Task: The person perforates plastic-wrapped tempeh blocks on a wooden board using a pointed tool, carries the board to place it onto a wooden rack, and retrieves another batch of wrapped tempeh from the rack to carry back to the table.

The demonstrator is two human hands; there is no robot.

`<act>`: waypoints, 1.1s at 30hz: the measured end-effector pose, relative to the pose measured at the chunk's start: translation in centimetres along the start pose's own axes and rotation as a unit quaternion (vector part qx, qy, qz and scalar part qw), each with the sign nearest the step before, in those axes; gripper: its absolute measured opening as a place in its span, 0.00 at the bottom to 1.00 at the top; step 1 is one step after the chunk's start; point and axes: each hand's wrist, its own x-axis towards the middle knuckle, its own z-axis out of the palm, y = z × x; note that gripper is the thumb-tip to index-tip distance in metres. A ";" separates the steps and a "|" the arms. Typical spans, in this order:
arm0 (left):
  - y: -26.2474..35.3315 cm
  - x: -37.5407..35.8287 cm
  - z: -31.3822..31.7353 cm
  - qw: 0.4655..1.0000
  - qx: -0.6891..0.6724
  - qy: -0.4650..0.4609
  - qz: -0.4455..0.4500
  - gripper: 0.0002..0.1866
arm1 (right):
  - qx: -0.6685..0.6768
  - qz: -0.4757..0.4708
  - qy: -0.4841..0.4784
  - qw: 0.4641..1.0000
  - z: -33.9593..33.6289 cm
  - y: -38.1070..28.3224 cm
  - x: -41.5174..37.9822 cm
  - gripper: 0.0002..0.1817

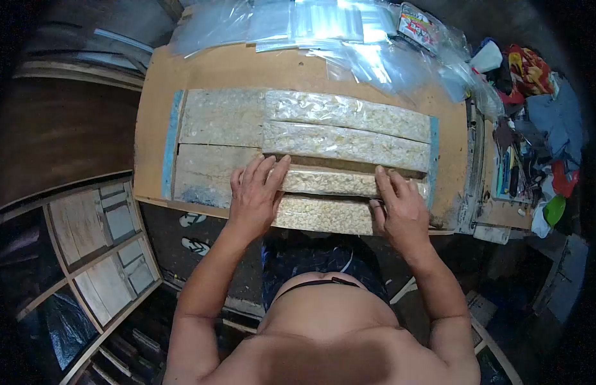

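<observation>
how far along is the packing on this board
Done: two long clear bags of pale grainy filling lie flat at the board's far side. In hand: left hand and right hand press a third bag; a fourth lies nearest. Left: empty clear bags wait beyond.

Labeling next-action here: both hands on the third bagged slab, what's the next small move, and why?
Probably press and smooth it flat. The left hand and right hand lie palms down on the ends of the third slab, which sits between the second slab and the nearest slab.

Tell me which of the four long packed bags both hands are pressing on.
The third bag from the far edge: left hand and right hand lie on its ends; others lie untouched.
</observation>
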 end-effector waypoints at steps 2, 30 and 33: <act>0.8 -0.1 0.0 0.999 0.035 0.001 -0.010 0.39 | 0.055 0.013 0.004 0.998 -0.7 0.0 0.4 0.35; 3.5 -3.1 1.2 0.997 -0.015 0.031 -0.067 0.36 | 0.118 -0.053 -0.100 0.987 -0.6 -3.9 5.8 0.26; 2.0 -1.4 0.0 0.997 0.004 0.040 -0.072 0.36 | 0.087 -0.051 -0.093 0.991 -0.7 -2.6 5.9 0.27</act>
